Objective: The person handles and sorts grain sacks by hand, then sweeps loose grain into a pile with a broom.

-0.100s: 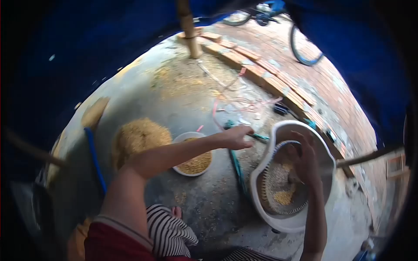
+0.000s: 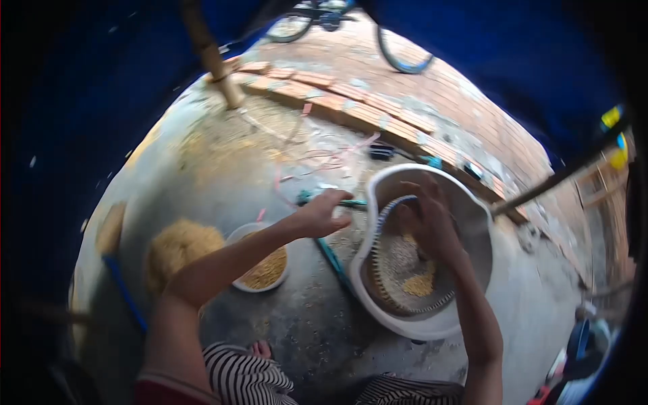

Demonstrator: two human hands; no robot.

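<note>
My left hand (image 2: 322, 214) hangs in the air just left of the white basin's rim, thumb and fingers apart, holding nothing visible. Over the large white basin (image 2: 360, 273) is my right hand (image 2: 435, 226), fingers spread; nothing shows in it. Inside the basin rests a round sieve (image 2: 380, 270) with a pale laced edge. It holds greyish grains (image 2: 403, 255) and a small heap of yellow grains (image 2: 419, 283). My right hand hides part of the sieve. Left of the basin, a white bowl (image 2: 288, 268) of golden grain stands partly behind my left forearm.
A mound of straw-coloured husks (image 2: 182, 246) lies left of the bowl. A green strap (image 2: 331, 260) runs beside the basin. Pink cord (image 2: 331, 156) and a row of bricks (image 2: 337, 101) lie beyond. A bamboo post (image 2: 219, 71) stands upright; a blue tube (image 2: 126, 297) is at left.
The whole view has shifted and turned, so the basin, bowl and bricks appear farther left. Both hands keep much the same places around the basin.
</note>
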